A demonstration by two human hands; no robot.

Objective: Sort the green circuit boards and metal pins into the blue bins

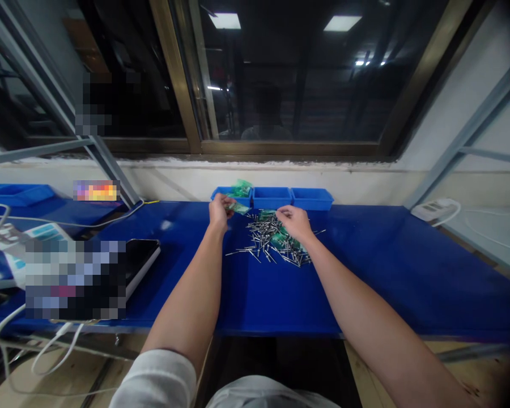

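A pile of thin metal pins that look like blind rivets (261, 235) lies on the blue table, with small green packets (277, 240) among them. My left hand (221, 211) is closed on a green packet (238, 208) just in front of the left blue bin. Over the back right of the pile is my right hand (295, 221), its fingers pinched together; whatever is between them, if anything, is hidden. More green packets (241, 188) rest in the left blue bin (221, 191).
Against the wall stand the middle bin (272, 197) and right bin (312, 198). At the left lies a dark-screened device (142, 252) with white cables (74, 340). A white power strip (436, 209) sits at the right by a metal frame post (446, 141).
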